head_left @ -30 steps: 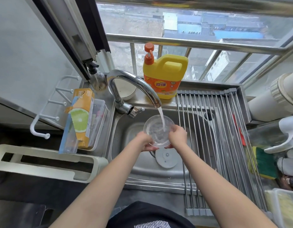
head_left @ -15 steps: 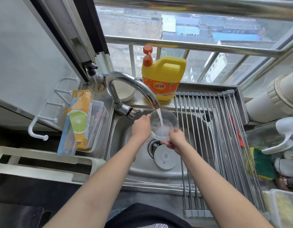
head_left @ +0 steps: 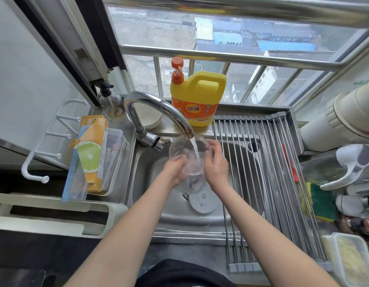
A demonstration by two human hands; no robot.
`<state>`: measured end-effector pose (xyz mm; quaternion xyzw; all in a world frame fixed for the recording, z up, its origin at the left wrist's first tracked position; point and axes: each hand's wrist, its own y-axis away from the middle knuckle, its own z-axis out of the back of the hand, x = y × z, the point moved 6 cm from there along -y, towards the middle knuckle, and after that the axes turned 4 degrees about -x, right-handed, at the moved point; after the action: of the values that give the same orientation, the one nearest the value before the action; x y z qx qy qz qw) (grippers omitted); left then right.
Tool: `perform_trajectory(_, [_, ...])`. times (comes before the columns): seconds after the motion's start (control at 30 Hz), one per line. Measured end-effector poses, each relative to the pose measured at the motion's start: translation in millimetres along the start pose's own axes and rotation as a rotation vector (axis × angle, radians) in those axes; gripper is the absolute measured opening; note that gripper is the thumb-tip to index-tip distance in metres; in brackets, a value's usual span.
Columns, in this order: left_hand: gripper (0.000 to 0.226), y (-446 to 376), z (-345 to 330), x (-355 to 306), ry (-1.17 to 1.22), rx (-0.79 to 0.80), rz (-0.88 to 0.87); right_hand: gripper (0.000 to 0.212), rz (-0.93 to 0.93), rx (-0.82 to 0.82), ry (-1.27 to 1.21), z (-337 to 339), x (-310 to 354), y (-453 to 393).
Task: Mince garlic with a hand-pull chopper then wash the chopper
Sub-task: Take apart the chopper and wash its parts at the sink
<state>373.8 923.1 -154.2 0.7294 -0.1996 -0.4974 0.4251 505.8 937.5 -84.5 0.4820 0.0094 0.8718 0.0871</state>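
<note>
Near the middle of the frame, both hands hold a clear plastic chopper bowl (head_left: 186,156) under the running tap (head_left: 158,112), above the steel sink (head_left: 237,162). The left hand (head_left: 175,170) cups the bowl's lower left side with its fingers curled around the wall; the right hand (head_left: 215,162) presses flat against the right side, fingers spread and pointing up toward the rim. The bowl is tilted, its opening facing up and toward the spout, and the stream of water (head_left: 195,150) falls straight into it. Below the hands, on the sink floor, a round grey lid (head_left: 203,200) lies flat next to the drain. Behind the tap, in the upper middle of the frame, a yellow detergent jug (head_left: 197,98) with an orange pump stands on the ledge; its orange label carries large Chinese characters and a small word above them that looks like "KEON", though the finer print is too small to read. At the left, an orange and blue carton (head_left: 90,154) with a picture of a cut lime leans in a clear plastic tub (head_left: 115,162); the writing on its top is blurred. A roll-up drying rack (head_left: 270,172) of steel rods covers the right part of the sink. A green and yellow sponge (head_left: 319,201) lies at the right edge, and a white hook rack (head_left: 44,146) hangs on the wall at the left.
</note>
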Motion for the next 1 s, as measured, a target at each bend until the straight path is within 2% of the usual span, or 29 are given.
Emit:
perform_trajectory(0.07, [0.034,10.0,-10.5,9.3,0.153,0.066,0.185,0.038,0.057,0.055,0.223,0.0,11.6,-7.0])
perform_trajectory(0.1, [0.036,13.2,-12.1,11.2,0.163,0.075,0.214,0.037,0.005,0.061,0.297,0.9,7.6,-10.8])
perform_trajectory(0.13, [0.040,15.6,-14.4,14.1,0.183,0.090,0.269,0.033,-0.088,0.063,0.318,2.1,0.1,-14.0])
perform_trajectory(0.2, [0.050,18.8,-5.3,15.2,-0.015,0.038,0.298,0.026,-0.318,0.115,0.214,0.8,-19.4,-13.7])
perform_trajectory(0.27, [0.048,21.6,15.7,-1.8,-0.459,-0.160,0.130,0.019,-0.517,0.253,0.135,-6.9,-35.7,-3.0])
perform_trajectory(0.33, [0.054,18.7,26.8,-28.7,-1.003,-0.303,-0.191,0.016,-0.579,0.372,0.218,-13.1,-44.2,8.9])
perform_trajectory(0.37, [0.055,17.2,25.6,-38.8,-1.180,-0.321,-0.315,0.014,-0.564,0.373,0.249,-14.3,-44.7,13.6])
perform_trajectory(0.43, [0.042,14.6,18.7,-48.4,-1.393,-0.307,-0.397,0.005,-0.436,0.289,0.235,-16.0,-44.8,15.0])
perform_trajectory(0.47, [0.033,15.1,12.9,-50.7,-1.504,-0.293,-0.404,0.007,-0.355,0.248,0.220,-16.4,-42.2,13.8])
perform_trajectory(0.53, [0.027,20.8,0.7,-52.4,-1.641,-0.273,-0.446,0.025,-0.274,0.263,0.191,-21.5,-40.5,10.7])
perform_trajectory(0.6, [0.029,25.5,-0.2,-52.8,-1.628,-0.280,-0.501,0.021,-0.291,0.266,0.189,-25.0,-47.1,6.3])
perform_trajectory(0.7, [0.022,22.4,19.9,-48.0,-1.277,-0.311,-0.401,0.028,-0.410,0.167,0.181,-18.8,-53.9,4.8])
perform_trajectory(0.73, [0.020,20.5,23.3,-43.9,-1.107,-0.292,-0.324,0.031,-0.521,0.143,0.078,-20.3,-56.1,10.2])
perform_trajectory(0.8, [0.030,21.8,19.3,-23.0,-0.762,-0.170,-0.026,0.037,-0.785,0.134,-0.178,-28.4,-59.4,26.5])
perform_trajectory(0.83, [0.036,24.7,16.9,-11.9,-0.681,-0.113,0.103,0.045,-0.837,0.151,-0.203,-30.0,-61.1,31.9])
perform_trajectory(0.9, [0.044,26.7,15.2,-5.9,-0.714,-0.059,0.185,0.057,-0.818,0.211,-0.128,-28.0,-63.4,35.3])
perform_trajectory(0.93, [0.045,27.0,15.8,-5.3,-0.738,-0.034,0.192,0.053,-0.745,0.215,-0.068,-25.3,-63.8,31.2])
perform_trajectory(1.0, [0.036,29.4,18.5,-9.5,-0.776,-0.041,0.224,0.031,-0.489,0.193,0.071,-17.6,-55.9,15.5])
